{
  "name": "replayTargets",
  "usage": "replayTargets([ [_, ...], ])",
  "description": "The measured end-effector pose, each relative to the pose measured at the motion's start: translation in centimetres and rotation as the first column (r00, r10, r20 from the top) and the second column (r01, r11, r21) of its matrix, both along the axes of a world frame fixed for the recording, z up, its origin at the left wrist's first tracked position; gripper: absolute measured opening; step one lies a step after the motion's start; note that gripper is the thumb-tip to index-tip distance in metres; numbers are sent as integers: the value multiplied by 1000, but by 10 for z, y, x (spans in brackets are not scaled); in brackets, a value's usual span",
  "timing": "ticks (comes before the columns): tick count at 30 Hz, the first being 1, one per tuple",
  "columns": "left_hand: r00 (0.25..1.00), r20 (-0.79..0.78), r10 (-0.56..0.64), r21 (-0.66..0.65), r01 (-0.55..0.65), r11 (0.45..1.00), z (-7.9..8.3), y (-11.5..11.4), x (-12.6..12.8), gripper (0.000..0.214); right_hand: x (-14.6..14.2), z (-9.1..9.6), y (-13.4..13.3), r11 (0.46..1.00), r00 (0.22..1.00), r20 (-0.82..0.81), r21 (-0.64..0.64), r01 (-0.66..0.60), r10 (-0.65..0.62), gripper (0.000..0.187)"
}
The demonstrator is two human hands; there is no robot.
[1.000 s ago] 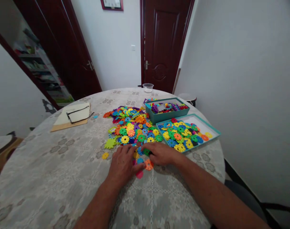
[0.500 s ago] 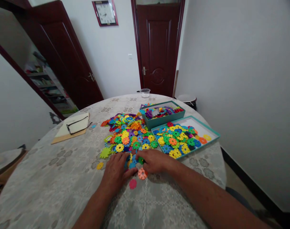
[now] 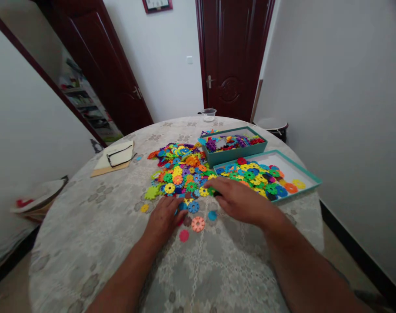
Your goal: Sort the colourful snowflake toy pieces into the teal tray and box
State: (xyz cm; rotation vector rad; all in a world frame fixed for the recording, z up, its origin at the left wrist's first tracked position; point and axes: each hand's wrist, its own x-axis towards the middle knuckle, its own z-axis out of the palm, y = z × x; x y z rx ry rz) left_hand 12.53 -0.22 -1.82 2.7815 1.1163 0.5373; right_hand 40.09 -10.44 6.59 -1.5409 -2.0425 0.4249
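Note:
Colourful notched plastic discs lie in a loose pile (image 3: 178, 174) at the middle of the round table. My left hand (image 3: 163, 217) rests at the pile's near edge, fingers stretched and thumb apart, lying over blue and yellow discs. My right hand (image 3: 241, 200) is raised beside the shallow tray (image 3: 302, 167), with its fingers pinched on a green disc (image 3: 211, 191); something black shows under the fingers too. Between my hands lie a salmon disc (image 3: 198, 224), a small blue disc (image 3: 212, 215) and a blue disc (image 3: 193, 206). A pink disc (image 3: 184, 235) lies nearest me.
Behind the tray stands a deeper green box (image 3: 237, 152) full of discs. Eyeglasses (image 3: 121, 156) lie on a paper pad (image 3: 100, 164) at the left. A clear plastic cup (image 3: 208, 114) stands at the far edge. Patterned cloth (image 3: 119, 243) covers the table.
My right hand has moved right and away from my left hand towards the tray, carrying the green disc. My left hand stays at the pile's near edge. The view has tilted down.

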Motion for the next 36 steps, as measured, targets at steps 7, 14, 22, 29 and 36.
replayTargets([
  [7,998,62,12,-87,-7,996,1,-5,0,34,95,-1,-27,963,953,135,66,263,-270,47],
  [14,984,173,50,-218,-11,976,6,-12,5,37,135,-25,-17,864,845,194,188,466,-498,52],
  [22,889,388,243,-584,33,811,45,-34,16,39,29,8,-12,948,977,-13,240,209,-212,43],
  [29,766,537,354,-767,268,583,54,-54,26,62,-63,-13,-20,970,969,-55,57,-238,241,55],
  [36,675,528,516,-848,394,353,42,-67,31,71,-62,-20,-14,971,971,-26,-7,-239,239,24],
])
